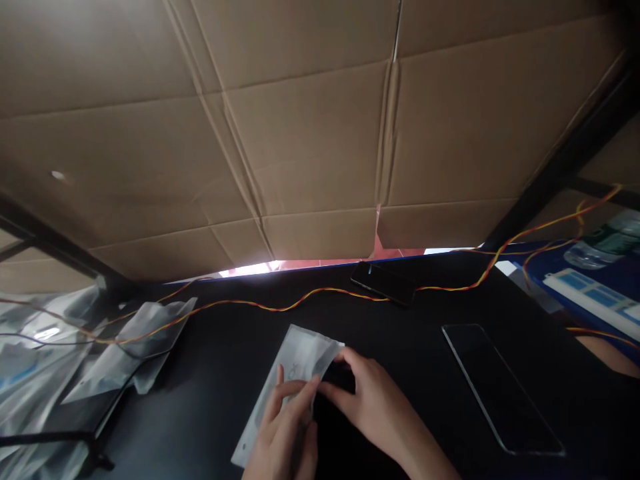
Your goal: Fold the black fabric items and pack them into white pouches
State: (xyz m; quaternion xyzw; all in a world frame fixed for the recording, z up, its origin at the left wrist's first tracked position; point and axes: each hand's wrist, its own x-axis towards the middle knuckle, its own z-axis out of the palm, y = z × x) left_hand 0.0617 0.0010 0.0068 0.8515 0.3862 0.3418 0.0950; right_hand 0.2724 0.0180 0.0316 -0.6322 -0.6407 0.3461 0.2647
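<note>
A white plastic pouch (pixel 295 363) lies on the black table (pixel 210 373) near the front edge. My left hand (pixel 286 433) presses on the pouch with fingers stretched along it. My right hand (pixel 373 407) grips a dark flat object (pixel 339 380) at the pouch's open right edge; its fingers curl around it. What exactly the dark object is I cannot make out.
A clear glass sheet (pixel 500 387) lies to the right. A black phone (pixel 385 283) rests at the table's back, with a red-yellow twisted cable (pixel 280 308) running across. Several empty pouches (pixel 125 347) pile at the left. Cardboard walls (pixel 300 133) rise behind. Blue packaging (pixel 595 293) sits far right.
</note>
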